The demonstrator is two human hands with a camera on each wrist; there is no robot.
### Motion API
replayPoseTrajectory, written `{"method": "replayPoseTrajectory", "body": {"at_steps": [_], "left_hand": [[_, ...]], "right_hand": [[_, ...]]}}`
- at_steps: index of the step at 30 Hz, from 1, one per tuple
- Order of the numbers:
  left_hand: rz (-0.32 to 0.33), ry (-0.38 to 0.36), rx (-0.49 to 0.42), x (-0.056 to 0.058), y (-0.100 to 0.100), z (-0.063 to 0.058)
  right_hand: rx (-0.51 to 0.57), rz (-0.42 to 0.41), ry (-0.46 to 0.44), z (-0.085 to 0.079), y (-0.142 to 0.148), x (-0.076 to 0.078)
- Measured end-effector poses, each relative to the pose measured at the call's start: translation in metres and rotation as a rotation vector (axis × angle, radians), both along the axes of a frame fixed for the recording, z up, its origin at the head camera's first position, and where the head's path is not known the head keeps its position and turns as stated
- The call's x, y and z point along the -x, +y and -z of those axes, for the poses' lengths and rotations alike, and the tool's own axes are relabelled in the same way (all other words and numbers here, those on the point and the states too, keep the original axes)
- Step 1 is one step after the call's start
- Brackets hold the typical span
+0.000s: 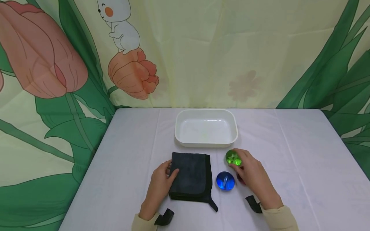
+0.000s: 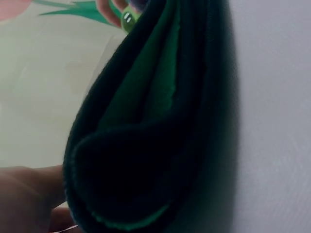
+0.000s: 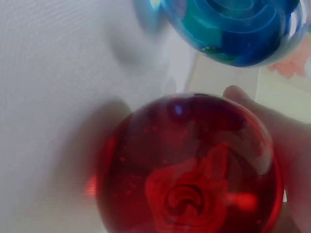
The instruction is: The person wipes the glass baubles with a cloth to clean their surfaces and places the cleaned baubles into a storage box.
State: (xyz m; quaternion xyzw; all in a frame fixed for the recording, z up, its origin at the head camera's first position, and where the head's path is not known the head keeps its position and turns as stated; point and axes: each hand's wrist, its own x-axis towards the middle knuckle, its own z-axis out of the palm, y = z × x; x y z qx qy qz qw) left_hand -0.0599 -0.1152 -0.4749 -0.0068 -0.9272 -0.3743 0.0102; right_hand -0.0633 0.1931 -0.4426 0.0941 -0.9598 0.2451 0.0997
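Holding the green ball (image 1: 233, 157) in the right grip (image 1: 255, 171) and the folded dark cloth (image 1: 190, 175) in the left grip (image 1: 160, 183).
The green ball sits between thumb and fingers, near the front right corner of the white tray (image 1: 206, 145); the cloth lies on the counter (image 1: 130, 154), its left edge pinched. The blue ball (image 1: 225, 181) rests just right of the cloth; the red ball (image 3: 189, 165) lies beneath the right grip, partly hidden in the head view.
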Motion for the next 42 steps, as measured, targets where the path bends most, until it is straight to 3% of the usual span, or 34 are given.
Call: {"method": "replayPoseTrajectory", "body": {"at_steps": [8,19,24,31,42], "left_hand": [[-0.001,0.006,-0.028,0.002,-0.003,0.000],[-0.022,0.001,-0.064,0.003,-0.001,-0.001],[-0.050,-0.015,-0.074,0.003,-0.001,-0.001],[-0.041,-0.004,-0.086,0.004,-0.002,-0.001],[-0.044,-0.030,-0.210,0.005,-0.006,-0.003]], "right_hand": [[0.051,0.016,-0.013,0.001,-0.003,0.002],[-0.014,-0.025,0.018,0.001,-0.002,0.002],[-0.011,-0.030,0.065,-0.006,-0.002,0.000],[0.016,-0.016,0.099,-0.015,0.001,-0.004],[0.096,-0.028,0.169,-0.022,0.005,-0.014]]}}
